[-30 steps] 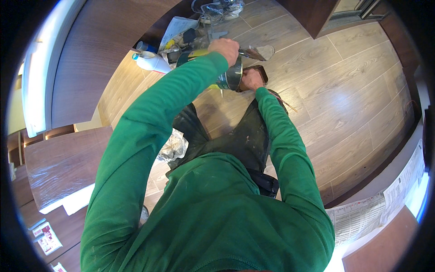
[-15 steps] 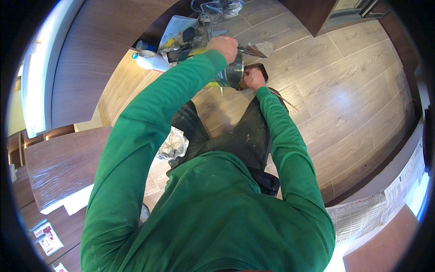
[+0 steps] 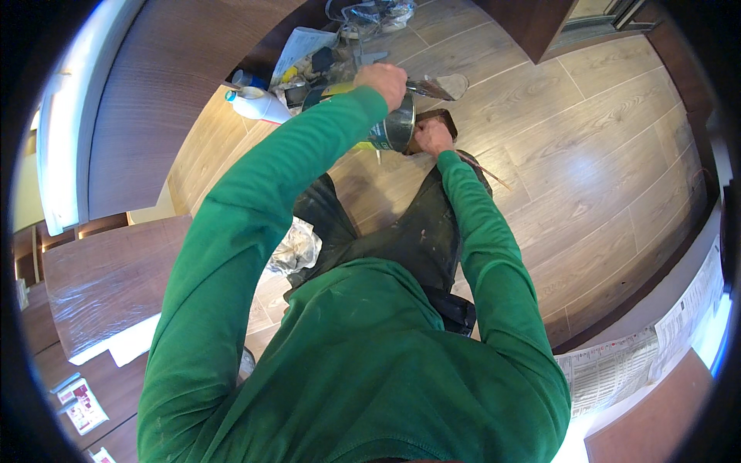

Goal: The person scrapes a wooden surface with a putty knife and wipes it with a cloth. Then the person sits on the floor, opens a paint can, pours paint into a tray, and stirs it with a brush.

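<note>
My left hand is closed over the top of a dark metal can with a yellow-green label. The can leans over on its side, its round end turned right. Close against that end is a small brown container, with my right hand closed on its near side. A thin stick sticks out by my right wrist. Just beyond my left hand lies a flat dark tool with a pale, rounded end. What is inside the can and the container is hidden.
To the left of the can stands a white bottle with a blue cap. Clutter and clear plastic lie behind it. Crumpled paper is beside my left leg. A brown panel rises at left; wood-look floor spreads right.
My left hand has shifted very slightly to the right with the can. My right hand and the brown container stay almost in place.
</note>
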`<state>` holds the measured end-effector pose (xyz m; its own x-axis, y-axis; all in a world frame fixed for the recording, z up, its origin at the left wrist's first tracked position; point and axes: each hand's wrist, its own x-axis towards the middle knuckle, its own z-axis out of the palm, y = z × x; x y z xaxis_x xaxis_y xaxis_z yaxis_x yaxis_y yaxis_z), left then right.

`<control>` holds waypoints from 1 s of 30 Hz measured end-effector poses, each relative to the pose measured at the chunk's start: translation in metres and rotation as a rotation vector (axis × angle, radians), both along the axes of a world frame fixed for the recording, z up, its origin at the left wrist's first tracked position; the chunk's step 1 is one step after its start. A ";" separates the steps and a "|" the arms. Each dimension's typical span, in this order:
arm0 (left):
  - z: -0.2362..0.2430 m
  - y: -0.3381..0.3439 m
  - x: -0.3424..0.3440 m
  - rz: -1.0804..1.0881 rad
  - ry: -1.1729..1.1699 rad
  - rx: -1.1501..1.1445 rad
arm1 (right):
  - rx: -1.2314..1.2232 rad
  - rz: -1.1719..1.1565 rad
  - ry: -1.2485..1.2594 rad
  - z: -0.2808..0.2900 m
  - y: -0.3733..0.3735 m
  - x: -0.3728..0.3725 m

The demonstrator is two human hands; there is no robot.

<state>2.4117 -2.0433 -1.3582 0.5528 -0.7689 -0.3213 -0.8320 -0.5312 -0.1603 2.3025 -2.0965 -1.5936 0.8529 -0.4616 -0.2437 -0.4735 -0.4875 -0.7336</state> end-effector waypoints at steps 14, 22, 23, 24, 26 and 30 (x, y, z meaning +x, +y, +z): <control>0.002 -0.006 -0.006 -0.010 -0.021 0.046 | -0.023 -0.012 0.038 0.001 0.004 0.001; 0.003 -0.009 -0.011 0.001 -0.042 0.111 | -0.007 -0.052 0.124 -0.014 0.009 0.009; 0.002 -0.007 -0.011 -0.012 -0.037 0.094 | -0.023 -0.036 0.095 -0.015 0.010 0.009; 0.001 -0.005 -0.010 -0.029 -0.029 0.072 | -0.031 -0.023 0.076 -0.016 0.011 0.008; -0.002 -0.001 -0.008 -0.042 -0.010 0.052 | -0.032 -0.016 0.042 -0.016 0.014 0.005; -0.004 0.006 -0.003 -0.015 0.002 0.037 | 0.028 -0.037 0.015 -0.014 0.019 0.001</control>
